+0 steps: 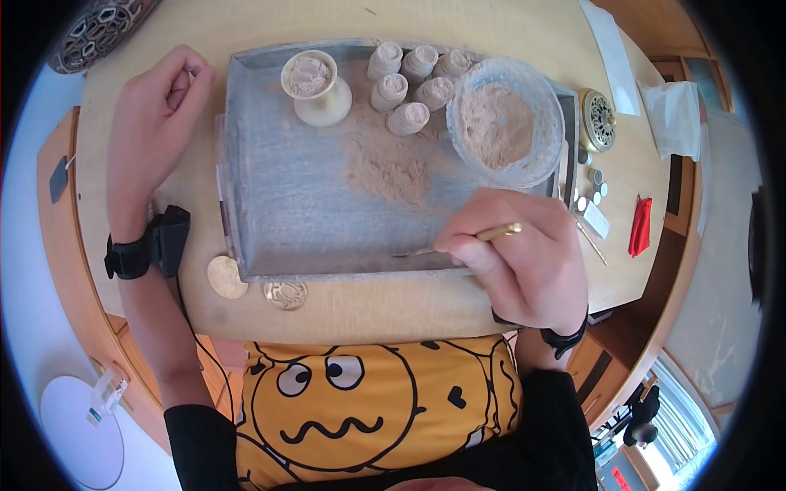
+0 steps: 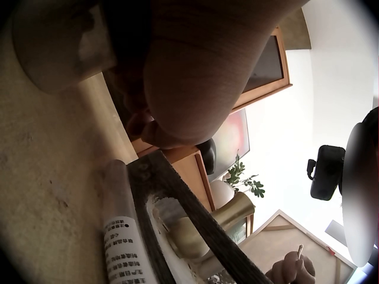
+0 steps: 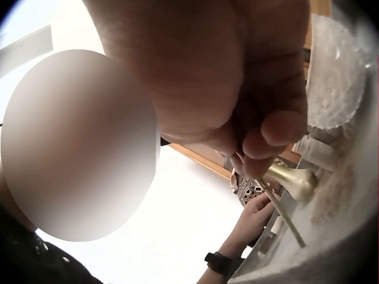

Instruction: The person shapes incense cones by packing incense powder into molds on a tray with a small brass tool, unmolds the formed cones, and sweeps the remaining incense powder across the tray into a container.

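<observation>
Brass-coloured tool (image 1: 499,232) gripped in right hand (image 1: 528,262), long axis roughly crosswise, tip leftward at the near side of tray (image 1: 327,276); powder (image 1: 391,176) lies beyond the tip. Left hand (image 1: 160,119) loosely curled, empty, left of tray.

The pale table (image 1: 409,319) carries a grey tray (image 1: 286,200), with two gold discs (image 1: 227,277) by its near edge; rightward sit a pierced tin (image 1: 598,120), small pots (image 1: 595,176), a red pouch (image 1: 641,227)
</observation>
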Motion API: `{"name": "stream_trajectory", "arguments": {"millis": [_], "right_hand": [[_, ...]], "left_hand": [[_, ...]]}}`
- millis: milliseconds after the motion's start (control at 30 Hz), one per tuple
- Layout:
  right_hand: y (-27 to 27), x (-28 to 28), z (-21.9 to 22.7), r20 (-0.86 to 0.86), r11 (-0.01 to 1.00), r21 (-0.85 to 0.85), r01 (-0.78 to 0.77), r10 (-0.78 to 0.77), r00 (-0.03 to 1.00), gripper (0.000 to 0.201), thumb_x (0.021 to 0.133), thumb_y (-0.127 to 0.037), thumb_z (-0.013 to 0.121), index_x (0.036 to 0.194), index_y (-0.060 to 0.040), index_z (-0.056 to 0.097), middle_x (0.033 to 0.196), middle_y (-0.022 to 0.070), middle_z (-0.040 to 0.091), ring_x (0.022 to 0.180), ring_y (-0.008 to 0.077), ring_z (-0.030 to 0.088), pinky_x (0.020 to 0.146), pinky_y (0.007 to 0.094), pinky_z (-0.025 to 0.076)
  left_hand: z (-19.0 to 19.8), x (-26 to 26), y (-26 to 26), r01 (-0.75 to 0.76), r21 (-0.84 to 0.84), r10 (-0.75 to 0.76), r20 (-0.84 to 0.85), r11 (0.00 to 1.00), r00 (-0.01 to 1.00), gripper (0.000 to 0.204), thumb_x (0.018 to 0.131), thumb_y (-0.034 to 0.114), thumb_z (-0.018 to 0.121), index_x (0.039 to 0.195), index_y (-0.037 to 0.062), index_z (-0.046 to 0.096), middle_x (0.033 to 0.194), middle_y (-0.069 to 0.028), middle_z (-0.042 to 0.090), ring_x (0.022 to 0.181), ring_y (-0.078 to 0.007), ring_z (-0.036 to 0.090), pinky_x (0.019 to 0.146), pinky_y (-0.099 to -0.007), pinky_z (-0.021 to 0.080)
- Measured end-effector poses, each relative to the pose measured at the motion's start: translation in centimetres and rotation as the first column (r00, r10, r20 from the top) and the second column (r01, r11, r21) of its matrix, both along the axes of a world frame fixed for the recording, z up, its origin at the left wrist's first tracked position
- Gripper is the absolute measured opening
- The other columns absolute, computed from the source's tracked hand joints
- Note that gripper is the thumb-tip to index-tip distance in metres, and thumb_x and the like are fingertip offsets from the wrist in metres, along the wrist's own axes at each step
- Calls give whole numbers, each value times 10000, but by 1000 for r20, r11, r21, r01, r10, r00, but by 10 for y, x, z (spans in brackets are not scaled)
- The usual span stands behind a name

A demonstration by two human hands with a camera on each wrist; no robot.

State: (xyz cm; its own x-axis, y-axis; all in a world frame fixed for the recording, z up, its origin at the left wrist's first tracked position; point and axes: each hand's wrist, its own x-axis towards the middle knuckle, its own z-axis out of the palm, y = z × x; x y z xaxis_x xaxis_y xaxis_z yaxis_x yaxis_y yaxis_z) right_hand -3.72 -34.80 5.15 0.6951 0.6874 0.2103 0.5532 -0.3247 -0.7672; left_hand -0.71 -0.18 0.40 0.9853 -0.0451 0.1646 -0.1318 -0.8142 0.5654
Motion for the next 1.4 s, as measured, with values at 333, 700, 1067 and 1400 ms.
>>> {"name": "stream_trajectory", "arguments": {"millis": [333, 700, 1067, 1400], "right_hand": [[0, -2, 0, 57, 969, -26, 247, -245, 968, 141, 876, -66, 720, 813, -13, 605, 774, 102, 656, 614, 283, 631, 543, 353, 503], [1, 0, -3, 95, 962, -28, 273, -269, 958, 142, 874, -48, 720, 818, -4, 597, 767, 103, 652, 609, 282, 635, 536, 352, 499], [3, -2, -3, 97, 959, -43, 281, -276, 956, 143, 886, -48, 707, 805, -5, 597, 768, 91, 662, 601, 265, 630, 528, 343, 493], [-4, 1, 0, -28, 997, -59, 54, -56, 998, 143, 887, -58, 704, 805, -7, 599, 757, 90, 649, 598, 274, 623, 534, 349, 494]], "left_hand": [[-3, 0, 1, 2, -22, -2, -23, 1000, 1000, 180, 961, 140, 620, 886, -9, 551, 627, -24, 276, 576, -111, 274, 524, -309, 262], [-2, 1, 2, 3, -16, -3, -8, 1000, 1000, 167, 961, 134, 616, 892, -7, 562, 626, -21, 285, 578, -104, 280, 525, -302, 271], [-1, 0, 1, 0, -9, 0, -31, 1000, 1000, 162, 958, 127, 617, 892, -9, 561, 624, -18, 292, 576, -103, 285, 525, -302, 270], [-1, 1, 0, -7, 9, 8, -15, 1000, 1000, 170, 957, 132, 618, 886, -12, 560, 619, -21, 285, 573, -107, 275, 521, -304, 262]]}}
